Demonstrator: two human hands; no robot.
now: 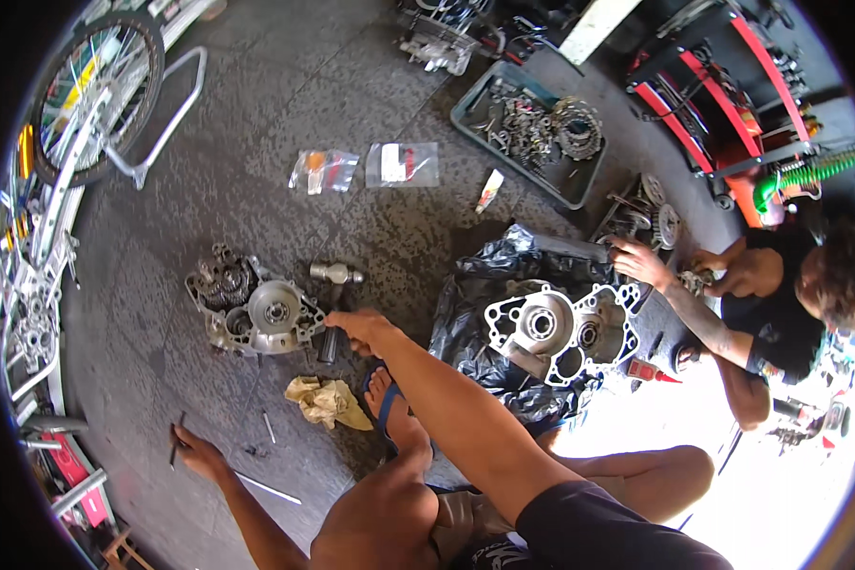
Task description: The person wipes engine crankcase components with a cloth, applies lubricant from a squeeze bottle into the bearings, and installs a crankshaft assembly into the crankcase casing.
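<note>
My left hand [199, 454], low on the left, is closed around a short, thin dark rod [175, 443]. My right hand [359, 326] has curled fingers at the right edge of an engine case half [274, 309] with gears on its left side. A hammer [336, 273] with a metal head lies there, its dark handle partly under that hand. Whether the fingers grip the case, the handle or something small is hidden. A second engine case half [562, 328] rests on black plastic [465, 313] to the right.
Crumpled brown paper [328, 402], a thin rod [268, 488] and plastic bags [402, 164] lie on the floor. A green tray [465, 119] holds metal parts. At right a co-worker [774, 304] handles parts near a tool cart [693, 114]. A wheel [95, 95] stands at left.
</note>
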